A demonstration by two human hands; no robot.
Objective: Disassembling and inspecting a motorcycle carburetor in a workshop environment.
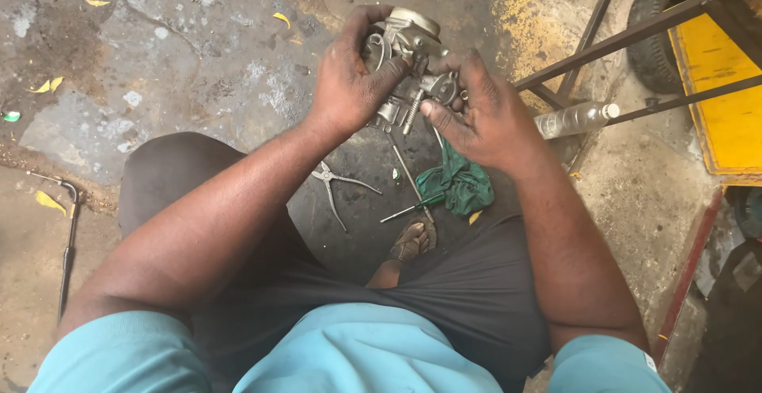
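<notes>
1. Here, the left hand (345,83) is closed around a grey metal engine part (413,63), held up in front of the person, above the ground.
2. The left fingers curl over the top of the part, and the thumb presses on its middle.
3. The right hand (480,115) holds the same part from the other side. Its fingers are bent around the part, and the thumb rests near a small spring-like piece that hangs down from it.
4. So both hands have hold of the metal part, and it sits between them.
5. Down on the dark, stained ground (198,52), just below the hands, lie silver pliers (337,186) with their handles spread apart.
6. Beside the pliers is a screwdriver (413,208) with a green handle, and a long thin metal rod (409,175) lies close to it.
7. A crumpled green cloth (460,183) lies next to the screwdriver.
8. A clear plastic bottle (575,119) lies on its side to the right, near some rusty metal bars (627,40).
9. A black tyre (655,36) and a yellow board (726,99) are in the top right corner.
10. The person's foot (413,242) peeks out under their dark shorts, near the tools.
</notes>
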